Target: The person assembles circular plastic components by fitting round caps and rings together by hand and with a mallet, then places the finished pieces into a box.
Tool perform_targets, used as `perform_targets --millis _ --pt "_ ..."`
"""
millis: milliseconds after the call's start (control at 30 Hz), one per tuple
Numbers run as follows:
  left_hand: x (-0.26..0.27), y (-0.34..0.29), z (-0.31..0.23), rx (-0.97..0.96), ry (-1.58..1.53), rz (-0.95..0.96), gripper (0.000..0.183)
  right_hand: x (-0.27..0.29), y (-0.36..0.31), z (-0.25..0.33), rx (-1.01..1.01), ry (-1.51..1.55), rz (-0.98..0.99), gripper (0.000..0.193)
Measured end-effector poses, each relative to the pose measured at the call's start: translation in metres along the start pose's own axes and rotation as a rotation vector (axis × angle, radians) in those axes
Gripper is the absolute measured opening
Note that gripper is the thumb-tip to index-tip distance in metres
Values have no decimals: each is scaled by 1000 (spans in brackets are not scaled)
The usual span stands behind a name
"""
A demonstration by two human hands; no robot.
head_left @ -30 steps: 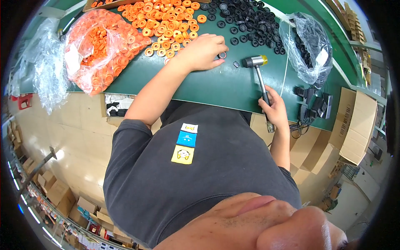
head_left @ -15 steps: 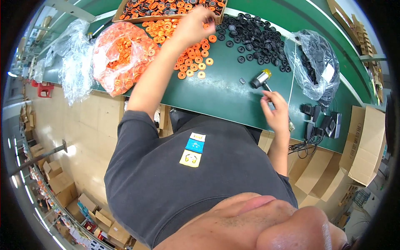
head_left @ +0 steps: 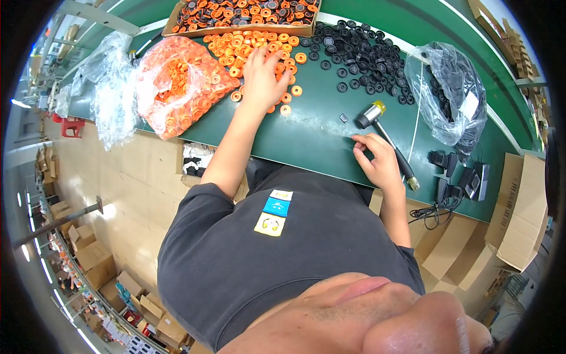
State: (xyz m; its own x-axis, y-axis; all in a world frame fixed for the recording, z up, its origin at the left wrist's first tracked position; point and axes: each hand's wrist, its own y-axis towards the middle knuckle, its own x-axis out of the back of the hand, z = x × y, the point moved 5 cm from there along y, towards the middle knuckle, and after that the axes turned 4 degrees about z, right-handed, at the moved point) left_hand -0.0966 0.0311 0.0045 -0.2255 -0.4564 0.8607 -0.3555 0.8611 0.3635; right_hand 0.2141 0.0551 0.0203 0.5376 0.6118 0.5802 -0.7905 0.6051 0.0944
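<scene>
My left hand is over the loose orange rings, palm down with its fingers stretched forward among them. Its fingertips touch or nearly touch the rings, and nothing shows in its grasp. My right hand hovers near the table's front edge, fingers bent and thumb apart from them, with nothing visible between. Just beside it lies a mallet with a black and yellow head. A small dark rectangular piece rests left of the mallet head. Farther back, black round parts are heaped on the green table.
A cardboard tray of orange-and-black pieces stands at the back. Left of the rings sits a clear bag of orange rings, beside crumpled plastic. A bag of black parts, power adapters and a carton are at right.
My left hand has come back from the tray's edge to the loose orange rings, and its fingers have straightened. My right hand has shifted slightly left and nearer, uncovering the mallet's handle.
</scene>
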Motion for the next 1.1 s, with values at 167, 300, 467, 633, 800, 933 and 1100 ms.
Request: perform_targets --millis 167,300,467,633,800,933,1100 --pt "-20 -17 -14 -74 109 56 53 -3 30 13 83 -124 67 28" --pt "-24 -26 -23 -90 33 77 51 -8 62 18 119 -286 44 38" --pt "-21 -26 -27 -89 -7 85 47 -17 90 2 56 -402 -55 41" --pt "-13 -5 -34 -133 -17 14 40 -26 98 -18 1 -414 -122 38" --pt "-19 32 -37 -160 -76 19 32 -27 97 -17 -43 -409 -147 30" --pt "-34 41 -36 -122 -102 48 24 -25 98 -17 -55 -326 -139 22" --pt "-29 32 -30 -127 -157 59 20 -23 98 -20 -89 -248 -169 21"
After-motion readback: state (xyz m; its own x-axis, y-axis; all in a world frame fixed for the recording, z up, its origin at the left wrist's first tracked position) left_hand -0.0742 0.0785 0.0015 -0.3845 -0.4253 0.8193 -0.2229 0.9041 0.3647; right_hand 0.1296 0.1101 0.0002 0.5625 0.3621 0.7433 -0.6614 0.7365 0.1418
